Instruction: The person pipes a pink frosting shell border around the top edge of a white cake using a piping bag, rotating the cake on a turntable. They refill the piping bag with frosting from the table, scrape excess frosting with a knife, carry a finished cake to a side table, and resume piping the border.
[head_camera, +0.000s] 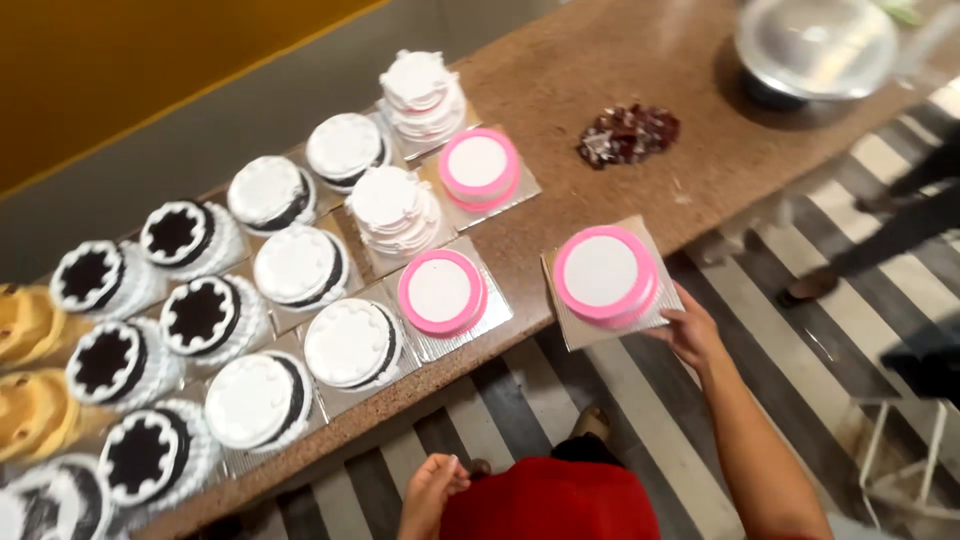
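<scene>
Right hand (690, 335) grips corner of silver board under pink-rimmed cake (603, 274), board overhanging bench (600, 70) edge for easy hold, right of cake rows (300, 270). Left hand (432, 487) empty, loosely curled, below bench.

light: even, indoor | glare: none | blur: slight, edges softer

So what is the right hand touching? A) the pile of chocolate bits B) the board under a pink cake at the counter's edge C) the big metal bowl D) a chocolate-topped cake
B: the right hand grips the corner of the board under the pink cake at the counter edge, apart from the other cakes.
</scene>
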